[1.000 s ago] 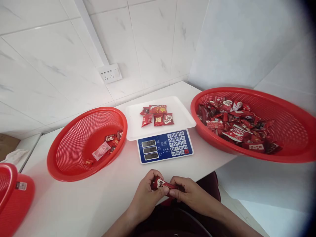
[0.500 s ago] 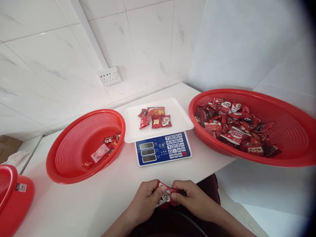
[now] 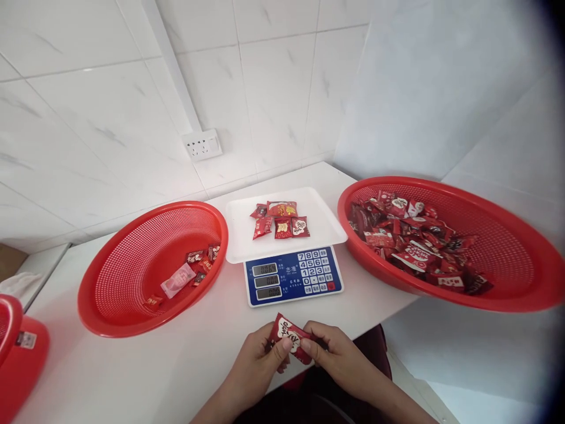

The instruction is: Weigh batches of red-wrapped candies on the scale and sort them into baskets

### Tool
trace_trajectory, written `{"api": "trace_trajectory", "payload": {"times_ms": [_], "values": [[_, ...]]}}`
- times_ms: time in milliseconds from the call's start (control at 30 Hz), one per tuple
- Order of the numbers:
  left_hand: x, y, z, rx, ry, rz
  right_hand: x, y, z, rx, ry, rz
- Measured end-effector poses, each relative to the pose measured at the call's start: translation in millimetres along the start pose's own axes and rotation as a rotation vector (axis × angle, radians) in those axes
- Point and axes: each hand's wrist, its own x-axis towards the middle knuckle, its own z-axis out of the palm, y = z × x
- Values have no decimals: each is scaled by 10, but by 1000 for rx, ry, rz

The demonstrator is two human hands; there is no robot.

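Note:
Between my two hands, just in front of the table's near edge, is a small red snack packet with a white patch and dark characters. My left hand pinches its left part, thumb on top. On its right end, my right hand grips with thumb and fingers. Beyond them stands a blue-and-white digital scale. Several red packets, one of them a larger packet, lie grouped on its white tray.
To the right, a large red basket holds a heap of red packets. At left, another red basket has several packets and a pink packet. Part of a third red basket shows at far left. A wall socket is behind.
The packet in my hands has turned and risen slightly, showing more of its printed face. The camera view has tilted a little. Packets on the scale tray stay as they were.

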Motion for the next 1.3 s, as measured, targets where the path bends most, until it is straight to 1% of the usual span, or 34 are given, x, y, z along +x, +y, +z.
{"api": "trace_trajectory", "payload": {"times_ms": [100,167,333,500,567,633,667,700,800,833,867,900,933,1033,1100,1167,1233,1300], "values": [[-5,9,-28,-13,33,19,29,-45,29,-17,-26,-33],[-9,14,-50,-32,32,30,43,-69,48,-16,-51,-45],[-12,2,-103,-55,-4,38,77,-88,86,-35,-66,-53],[-3,15,-122,-107,-44,86,92,-117,130,-53,-68,-66],[1,26,-130,-123,-26,90,98,-127,130,-85,-69,-71],[2,32,-147,-128,19,84,117,-128,92,-129,-45,-75],[1,34,-160,-130,47,79,130,-126,55,-137,-2,-84],[-2,37,-173,-133,73,70,146,-123,9,-126,74,-107],[-14,52,-210,-153,108,27,193,-136,-158,-34,420,-240],[-18,59,-217,-163,104,16,205,-150,-207,-26,515,-284],[-20,66,-219,-170,99,11,217,-169,-248,-45,566,-313],[-21,72,-219,-175,95,10,231,-191,-278,-98,577,-324],[-21,77,-215,-178,92,12,249,-216,-298,-183,560,-321],[-20,81,-198,-175,88,17,359,-305,-331,-540,500,-350],[-26,81,-193,-176,83,26,489,-379,-364,-780,512,-414],[-37,82,-197,-170,82,34,650,-460,-417,-968,538,-444],[-49,80,-209,-154,86,36,817,-536,-477,-1103,546,-417],[-56,66,-226,-149,97,41,968,-595,-525,-1185,536,-357]]}}
